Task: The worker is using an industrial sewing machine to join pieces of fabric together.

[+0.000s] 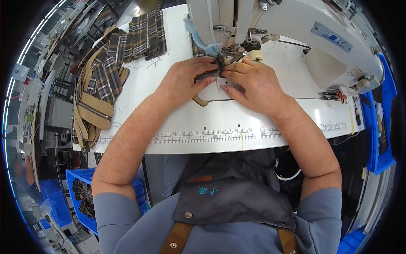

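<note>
A person in a blue-grey shirt and a dark apron [234, 203] with tan straps fills the lower middle of the frame, both bare forearms reaching up from the lower edge over the front of a white sewing table [203, 122], where a printed ruler strip [203, 136] runs along the near edge; at centre, the left hand [184, 80] lies palm down with fingers bent and pressed onto a small dark plaid fabric piece [208, 76], pinning it flat rather than gripping it, while the right hand [253, 82] rests just beside it, fingers extended and nearly closed together, their tips touching the same piece right at the needle area; the piece sits between the two hands, directly under the head of a white sewing machine [296, 29] that spans the upper right of the frame; at lower left, a blue bin [76, 199] stands below the table; farther off, at upper left, a stack of plaid and tan fabric pieces [101, 80] lies along the table's left edge and hangs over it
</note>
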### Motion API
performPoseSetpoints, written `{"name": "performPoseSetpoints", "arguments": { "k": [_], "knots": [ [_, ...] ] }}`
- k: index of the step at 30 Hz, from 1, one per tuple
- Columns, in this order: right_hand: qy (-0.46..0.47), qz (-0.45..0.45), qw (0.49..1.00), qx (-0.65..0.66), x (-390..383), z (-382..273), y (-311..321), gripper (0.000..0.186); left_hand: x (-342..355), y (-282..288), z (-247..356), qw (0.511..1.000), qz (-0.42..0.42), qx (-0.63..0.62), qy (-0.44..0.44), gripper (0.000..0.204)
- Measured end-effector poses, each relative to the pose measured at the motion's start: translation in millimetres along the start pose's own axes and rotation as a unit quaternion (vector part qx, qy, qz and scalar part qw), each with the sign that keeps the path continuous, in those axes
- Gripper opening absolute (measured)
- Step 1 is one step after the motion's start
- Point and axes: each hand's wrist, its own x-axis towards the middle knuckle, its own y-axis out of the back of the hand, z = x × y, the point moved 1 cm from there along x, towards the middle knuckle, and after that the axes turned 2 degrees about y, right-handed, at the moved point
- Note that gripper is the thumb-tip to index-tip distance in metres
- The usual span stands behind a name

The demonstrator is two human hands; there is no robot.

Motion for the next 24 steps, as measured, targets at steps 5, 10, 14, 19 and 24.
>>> {"name": "performPoseSetpoints", "arguments": {
  "k": [5,10,14,19,24],
  "knots": [
    [0.010,0.015,1.000,0.010,0.4,-0.8,3.2,0.025,25.1,10.5,-15.7,0.997,-0.033,0.067,-0.038,0.032],
    [-0.003,0.004,1.000,0.023,-0.3,-1.5,6.6,0.023,47.6,29.5,4.3,0.970,-0.194,0.148,0.007,0.034],
    [0.007,-0.004,1.000,0.030,3.0,-4.3,5.2,0.023,51.6,11.8,-26.9,0.922,0.006,0.306,-0.235,0.027],
    [0.006,-0.020,0.999,0.026,2.5,-2.9,7.2,0.025,53.2,21.0,-33.9,0.839,-0.096,0.476,-0.243,0.010],
    [0.011,-0.019,0.999,0.026,4.5,-6.6,8.8,0.025,25.2,67.3,-76.8,0.739,-0.031,0.658,-0.143,0.014]
  ]
}}
